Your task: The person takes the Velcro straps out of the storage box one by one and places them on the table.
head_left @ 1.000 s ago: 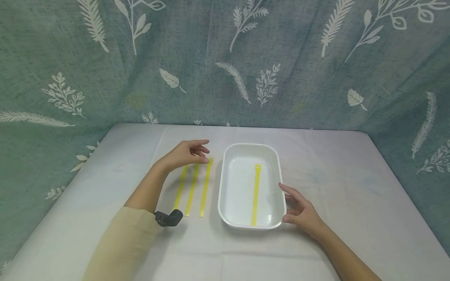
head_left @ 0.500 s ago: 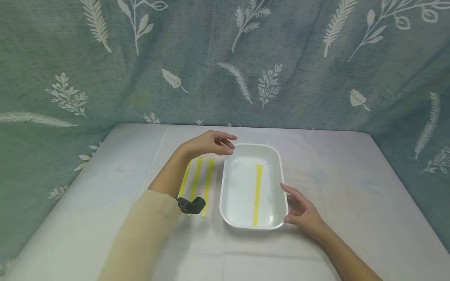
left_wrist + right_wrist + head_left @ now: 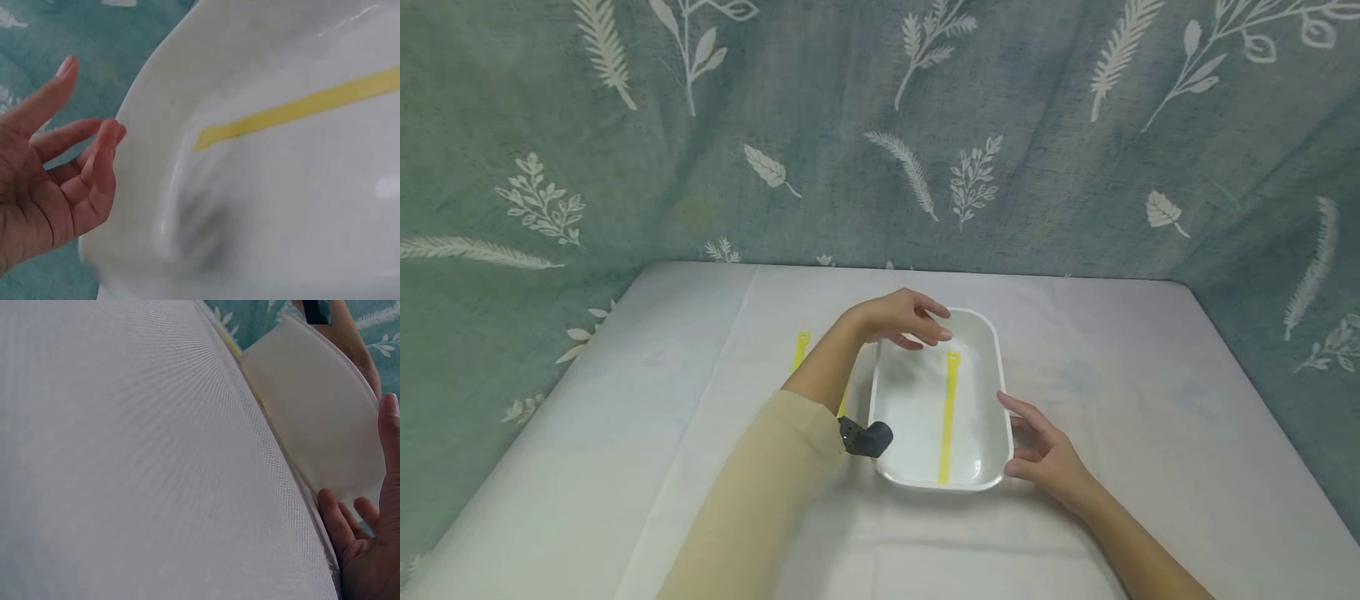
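A white rectangular tray [image 3: 910, 417] stands on the table, with one yellow strap [image 3: 948, 417] lying lengthwise in it. The strap's slotted head points to the far end. My left hand [image 3: 906, 317] hovers over the tray's far left corner, fingers loosely bent and nothing between them. In the left wrist view, that hand [image 3: 62, 175] shows beside the tray wall, apart from the strap [image 3: 294, 109]. At the tray's right side my right hand [image 3: 1048, 454] rests with spread fingers against the outer wall. The right wrist view shows its fingertips [image 3: 328, 500] low at the wall, thumb raised.
More yellow straps [image 3: 801, 350] lie on the table left of the tray, mostly hidden behind my left forearm. A white cloth [image 3: 1150, 467] covers the table. Behind it hangs a green-blue curtain [image 3: 820, 108] with leaf prints. A black wrist camera [image 3: 867, 439] sits at my left sleeve.
My left hand has moved right, from above the loose straps to over the tray's far left part, its forearm now covering most of those straps. The right hand stays at the tray.
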A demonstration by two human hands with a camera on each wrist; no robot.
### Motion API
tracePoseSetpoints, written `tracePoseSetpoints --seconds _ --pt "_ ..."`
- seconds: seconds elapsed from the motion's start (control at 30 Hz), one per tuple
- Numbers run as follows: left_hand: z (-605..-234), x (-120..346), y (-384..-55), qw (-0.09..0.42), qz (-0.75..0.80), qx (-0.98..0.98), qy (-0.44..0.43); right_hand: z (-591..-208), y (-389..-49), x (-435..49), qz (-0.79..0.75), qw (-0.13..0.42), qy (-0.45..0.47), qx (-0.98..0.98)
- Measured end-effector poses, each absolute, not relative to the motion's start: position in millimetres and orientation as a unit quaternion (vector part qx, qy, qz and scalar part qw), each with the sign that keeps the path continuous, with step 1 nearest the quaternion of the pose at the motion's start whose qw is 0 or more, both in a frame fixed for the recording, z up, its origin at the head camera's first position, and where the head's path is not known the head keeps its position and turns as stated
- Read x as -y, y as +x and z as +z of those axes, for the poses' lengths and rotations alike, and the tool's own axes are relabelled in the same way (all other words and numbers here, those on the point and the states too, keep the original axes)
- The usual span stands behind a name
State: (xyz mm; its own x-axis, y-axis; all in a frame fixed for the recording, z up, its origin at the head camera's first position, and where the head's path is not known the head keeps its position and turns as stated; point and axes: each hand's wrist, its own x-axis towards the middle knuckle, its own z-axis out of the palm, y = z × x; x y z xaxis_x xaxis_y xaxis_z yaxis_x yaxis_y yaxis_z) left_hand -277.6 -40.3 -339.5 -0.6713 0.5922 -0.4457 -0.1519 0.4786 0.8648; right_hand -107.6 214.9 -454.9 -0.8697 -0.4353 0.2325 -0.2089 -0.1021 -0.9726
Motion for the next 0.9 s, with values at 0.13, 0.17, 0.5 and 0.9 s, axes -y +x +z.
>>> tracePoseSetpoints --seconds 0.13,0.17,0.5,0.9 --pt "-347.1 22.5 -276.2 0.391 0.474 -0.779 0.12 -455.6 -107.8 -215.2 -0.7 0.073 -0.242 -0.668" --pt "-349.6 19.0 -275.7 0.391 0.471 -0.782 0.112 -455.7 -107.9 -215.3 -0.7 0.073 -0.243 -0.668" --pt "-380.8 3.1 -272.3 0.35 0.515 -0.781 0.045 -455.9 -109.4 -214.4 -0.696 0.07 -0.242 -0.673" --pt "-403.0 -7.4 -263.7 0.269 0.478 -0.835 0.028 -455.5 -109.3 -215.1 -0.689 0.067 -0.234 -0.683"
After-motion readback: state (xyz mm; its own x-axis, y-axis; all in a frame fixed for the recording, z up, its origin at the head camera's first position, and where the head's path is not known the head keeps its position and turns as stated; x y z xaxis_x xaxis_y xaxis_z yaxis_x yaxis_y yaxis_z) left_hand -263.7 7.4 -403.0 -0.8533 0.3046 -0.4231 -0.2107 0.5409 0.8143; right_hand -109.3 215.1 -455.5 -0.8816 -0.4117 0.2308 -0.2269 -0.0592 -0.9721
